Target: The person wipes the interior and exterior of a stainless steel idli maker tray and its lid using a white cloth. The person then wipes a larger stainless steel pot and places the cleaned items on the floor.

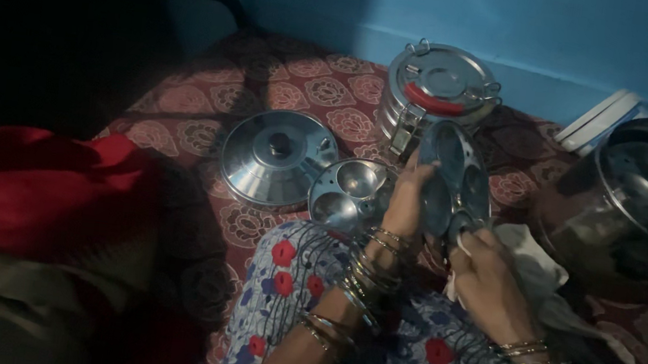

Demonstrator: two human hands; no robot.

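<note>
Presently L hand [407, 196] grips idli plate [453, 181] by rim, tilted upright over lap so face is reachable; R hand [485, 280] clenches white cloth [531, 269] against its lower edge. Second plate [347, 195] flat on mat, beside lid [277, 157].

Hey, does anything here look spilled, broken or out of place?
Nothing stands out. The left hand holds a round steel dimpled plate upright while the right hand presses a white cloth against it; nothing looks spilled or damaged.
</note>
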